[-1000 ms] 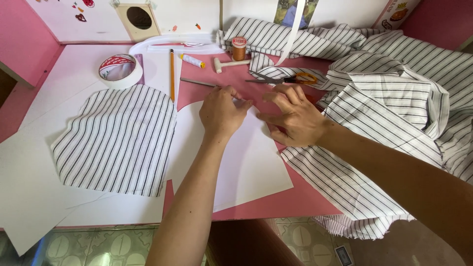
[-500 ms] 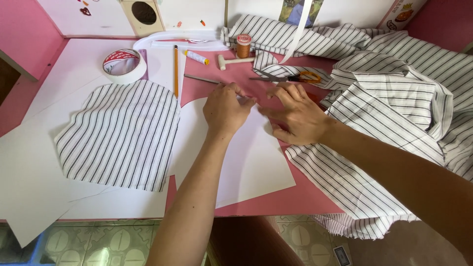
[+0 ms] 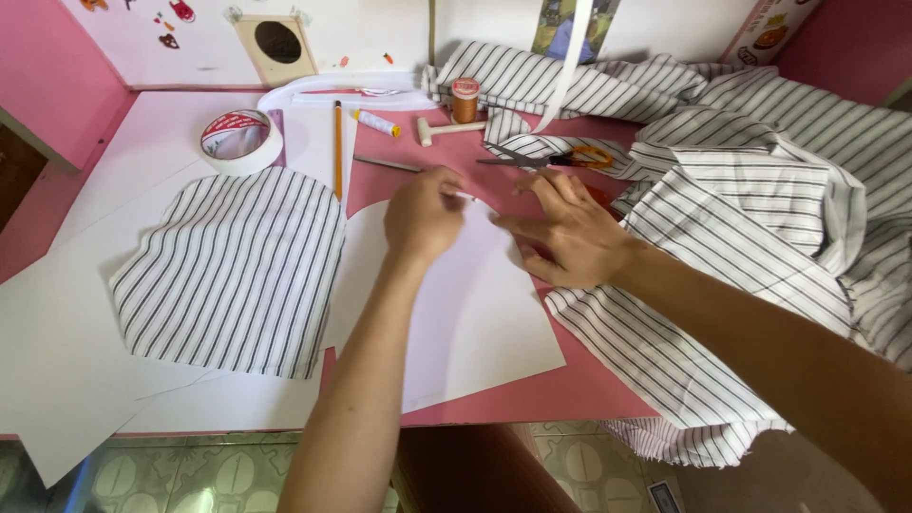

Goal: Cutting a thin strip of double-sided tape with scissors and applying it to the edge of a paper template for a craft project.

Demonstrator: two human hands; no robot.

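Honestly, my worry is the white paper pattern (image 3: 456,304) on the pink table (image 3: 570,389) skidding, since my left hand (image 3: 423,220) only pinches its top edge while my right hand (image 3: 570,237) lies open, pressing beside the loose striped fabric (image 3: 760,228).

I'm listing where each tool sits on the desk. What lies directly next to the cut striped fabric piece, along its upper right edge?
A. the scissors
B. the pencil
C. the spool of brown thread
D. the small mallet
B: the pencil lies lengthwise beside the top right of the cut striped fabric piece, while the scissors, spool of brown thread and small mallet sit farther right on the pink desk.
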